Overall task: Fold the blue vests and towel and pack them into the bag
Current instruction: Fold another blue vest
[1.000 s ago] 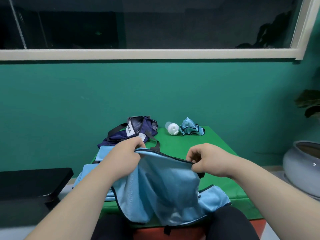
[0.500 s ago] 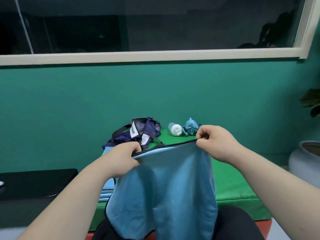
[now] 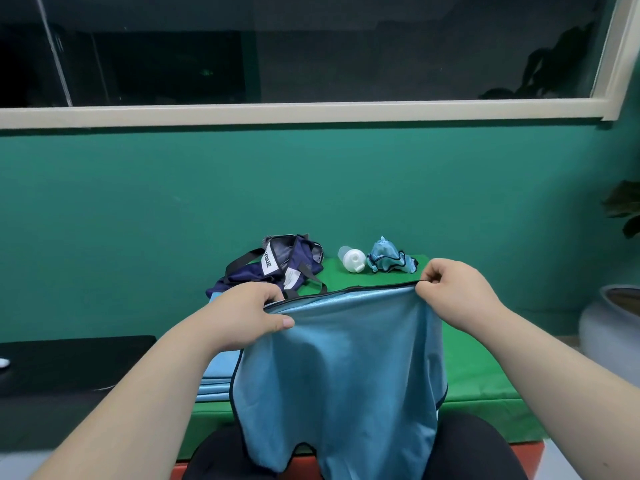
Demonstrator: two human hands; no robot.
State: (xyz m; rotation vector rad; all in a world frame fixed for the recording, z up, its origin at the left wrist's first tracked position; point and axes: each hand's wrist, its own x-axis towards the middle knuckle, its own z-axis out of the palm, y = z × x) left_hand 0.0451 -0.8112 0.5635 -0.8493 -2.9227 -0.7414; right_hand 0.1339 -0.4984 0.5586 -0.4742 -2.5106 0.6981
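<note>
The folding step was in hand: a blue vest (image 3: 339, 375) hung in the air in front of the person, over the near edge of the green desk (image 3: 485, 368) and down across the lap. The left hand (image 3: 256, 313) gripped one upper corner with the fingers curled behind and the thumb on the front. The right hand (image 3: 450, 289) pinched the other corner. The dark-trimmed edge ran taut and level from hand to hand. The vest's long axis hung straight down, with a curved cut-out at the bottom. The next move probably called for laying it flat or bringing the two corners together, keeping the trim aligned. A flat stack of light-blue pieces (image 3: 216, 375) lay on the desk behind the left forearm. The navy bag (image 3: 287, 265) sat open at the far side, near a white bottle (image 3: 353, 259) and a crumpled blue cloth (image 3: 389, 261), vest or towel I could not tell.
</note>
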